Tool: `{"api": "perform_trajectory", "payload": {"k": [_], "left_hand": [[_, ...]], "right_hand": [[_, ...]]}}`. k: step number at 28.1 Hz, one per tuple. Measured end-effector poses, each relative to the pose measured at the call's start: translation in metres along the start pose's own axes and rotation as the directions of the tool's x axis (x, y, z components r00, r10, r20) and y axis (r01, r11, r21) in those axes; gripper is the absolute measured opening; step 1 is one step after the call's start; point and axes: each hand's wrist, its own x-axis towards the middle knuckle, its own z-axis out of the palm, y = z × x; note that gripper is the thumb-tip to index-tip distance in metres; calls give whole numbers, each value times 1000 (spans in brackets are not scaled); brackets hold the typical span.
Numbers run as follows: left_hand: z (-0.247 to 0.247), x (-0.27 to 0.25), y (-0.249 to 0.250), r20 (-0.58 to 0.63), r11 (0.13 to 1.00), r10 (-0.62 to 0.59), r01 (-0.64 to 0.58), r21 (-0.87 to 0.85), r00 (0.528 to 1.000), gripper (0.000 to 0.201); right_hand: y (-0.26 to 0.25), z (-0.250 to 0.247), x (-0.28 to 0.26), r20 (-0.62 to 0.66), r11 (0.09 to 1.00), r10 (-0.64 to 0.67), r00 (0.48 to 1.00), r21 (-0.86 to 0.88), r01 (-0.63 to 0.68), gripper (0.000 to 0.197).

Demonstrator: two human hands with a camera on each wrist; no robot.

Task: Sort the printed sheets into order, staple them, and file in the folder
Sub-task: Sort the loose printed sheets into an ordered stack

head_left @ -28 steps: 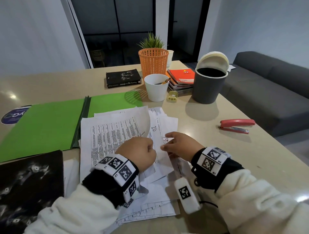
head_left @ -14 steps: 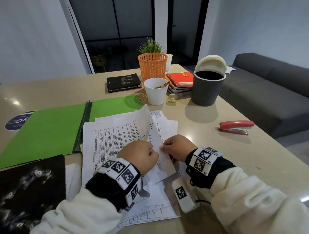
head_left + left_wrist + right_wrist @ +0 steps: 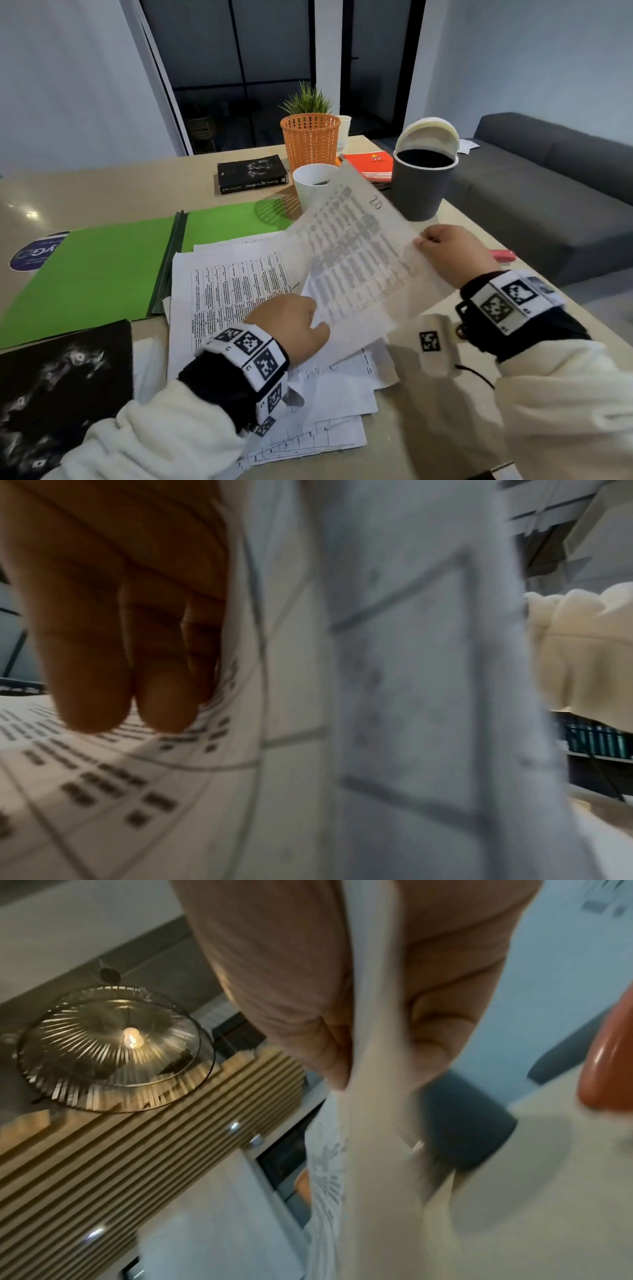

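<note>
Right hand (image 3: 455, 255) has lifted sheet (image 3: 356, 260)

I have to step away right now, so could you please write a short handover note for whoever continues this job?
Right hand: pinches the far edge of one lifted sheet.
Left hand: holds the same sheet's near edge, above the loose pile of printed sheets on the table.
Green folder: lies open, left of the pile, nothing filed on the side in view.
Red stapler: on the table, mostly hidden behind the right hand.
Done: sorting begun.
Left: finish ordering, staple, file.
</note>
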Motion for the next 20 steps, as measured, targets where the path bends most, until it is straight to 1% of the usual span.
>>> {"api": "perform_trajectory", "payload": {"k": [2, 3, 5, 7, 9, 10, 12, 14, 15, 17, 18, 20], "left_hand": [[-1, -2, 9, 33, 998, 36, -38, 52, 999, 34], [0, -3, 14, 59, 994, 50, -56, 89, 997, 37], [5, -3, 24, 120, 980, 76, -96, 174, 990, 50], [13, -3, 32, 154, 966, 99, -132, 222, 983, 64], [19, -2, 39, 159, 957, 110, -147, 249, 981, 74], [21, -2, 42, 165, 952, 119, -160, 260, 979, 75], [22, 0, 48, 184, 944, 150, -196, 264, 971, 70], [26, 3, 50, 184, 934, 214, -256, 250, 959, 61], [29, 6, 51, 179, 918, 267, -306, 252, 947, 54], [34, 17, 53, 190, 858, 389, -430, 280, 901, 43], [35, 24, 54, 216, 829, 423, -473, 300, 880, 44], [33, 38, 56, 286, 787, 432, -513, 343, 855, 52]], "right_hand": [[16, -14, 3, -136, 998, 46, 990, 44, -40, 22], [23, -20, 3, -213, 996, 68, 975, 77, -53, 22], [31, -31, 0, -344, 988, 101, 933, 148, -53, 17], [32, -38, -5, -413, 981, 110, 904, 189, -33, 12], [33, -41, -11, -450, 983, 102, 887, 184, -19, 11], [34, -42, -12, -465, 983, 99, 880, 180, -15, 11], [40, -43, -12, -482, 983, 104, 870, 185, -15, 11], [48, -44, -11, -482, 983, 118, 868, 183, -32, 11], [51, -44, -11, -479, 982, 127, 869, 182, -44, 11], [57, -44, -10, -466, 981, 143, 873, 181, -64, 10], [59, -43, -11, -460, 981, 148, 876, 179, -72, 10], [62, -41, -11, -445, 979, 161, 881, 182, -86, 11]]}}
